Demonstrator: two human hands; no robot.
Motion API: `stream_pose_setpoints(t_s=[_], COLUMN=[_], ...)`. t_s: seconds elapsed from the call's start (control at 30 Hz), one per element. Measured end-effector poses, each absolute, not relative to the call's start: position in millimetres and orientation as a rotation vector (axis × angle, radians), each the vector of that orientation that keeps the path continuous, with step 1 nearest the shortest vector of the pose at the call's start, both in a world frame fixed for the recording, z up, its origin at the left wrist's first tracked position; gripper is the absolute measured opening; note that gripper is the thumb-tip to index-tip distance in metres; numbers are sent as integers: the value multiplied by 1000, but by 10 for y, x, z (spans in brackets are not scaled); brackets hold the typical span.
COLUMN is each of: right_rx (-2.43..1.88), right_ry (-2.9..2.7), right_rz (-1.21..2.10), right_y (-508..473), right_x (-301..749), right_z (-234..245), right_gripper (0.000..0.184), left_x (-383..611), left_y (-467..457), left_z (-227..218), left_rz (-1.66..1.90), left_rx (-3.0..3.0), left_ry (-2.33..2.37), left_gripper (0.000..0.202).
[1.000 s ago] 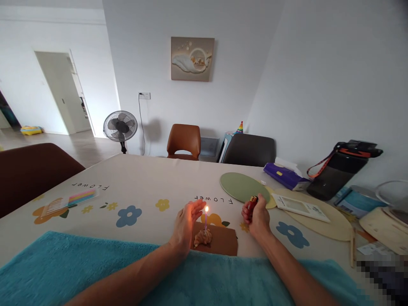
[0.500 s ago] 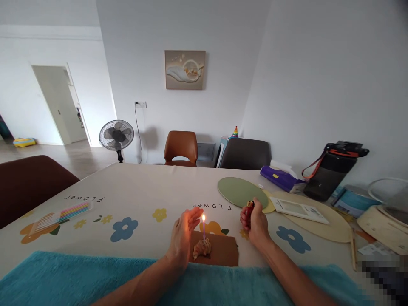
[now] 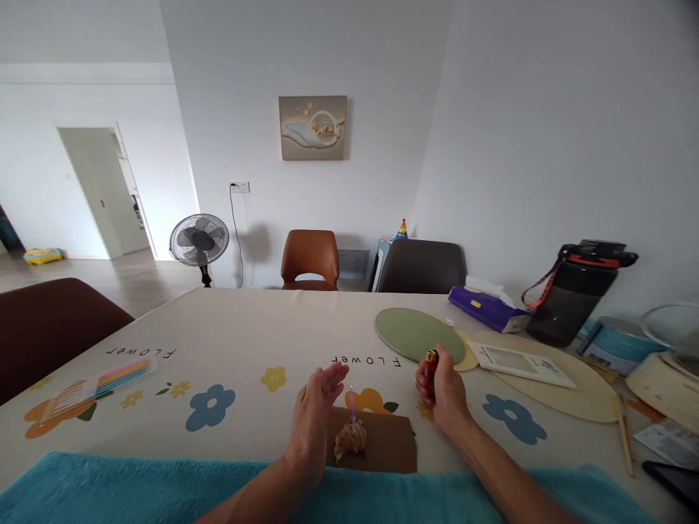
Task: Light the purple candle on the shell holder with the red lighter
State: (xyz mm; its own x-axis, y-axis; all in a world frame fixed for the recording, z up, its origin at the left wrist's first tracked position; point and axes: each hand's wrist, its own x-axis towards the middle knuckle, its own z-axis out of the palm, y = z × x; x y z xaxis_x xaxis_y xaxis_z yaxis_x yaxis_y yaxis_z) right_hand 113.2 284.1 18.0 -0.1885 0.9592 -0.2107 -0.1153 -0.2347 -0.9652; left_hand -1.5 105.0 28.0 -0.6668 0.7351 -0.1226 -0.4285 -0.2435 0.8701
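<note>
candle [image 3: 352, 406]: purple | lighter [image 3: 431, 366]: red | cardboard [image 3: 390, 442]: brown | towel [image 3: 136, 489]: teal | tablecloth [image 3: 262, 327]: cream, flower-patterned

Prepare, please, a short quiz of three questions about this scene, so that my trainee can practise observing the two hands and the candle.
1. What does the right hand hold?
a) a spoon
b) a lighter
c) a pen

2. Fill in: the thin, upright candle is ____ in colour.

3. True or false: the left hand grips this candle.

Key:
1. b
2. purple
3. false; the left hand is open beside the candle, apart from it.
</note>
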Motion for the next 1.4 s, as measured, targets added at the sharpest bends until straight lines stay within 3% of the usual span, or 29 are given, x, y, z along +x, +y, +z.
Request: stream_pose_setpoints(t_s=[0.47, 0.73, 1.4], right_rx=[-1096, -984, -888], right_ry=[-1189, -1658, -2211], right_rz=[1641, 1684, 1092], right_y=[2565, 2042, 1895], right_x=[1045, 980, 938], right_z=[405, 636, 594], right_gripper=[45, 55, 50], left_x=[-49, -39, -21], left_y=[1070, 1057, 1084], left_z=[299, 296, 282], left_rz=[2017, 2019, 2028], left_rx=[387, 442, 434], left_ry=[1197, 1172, 1131], left_gripper=[37, 38, 36])
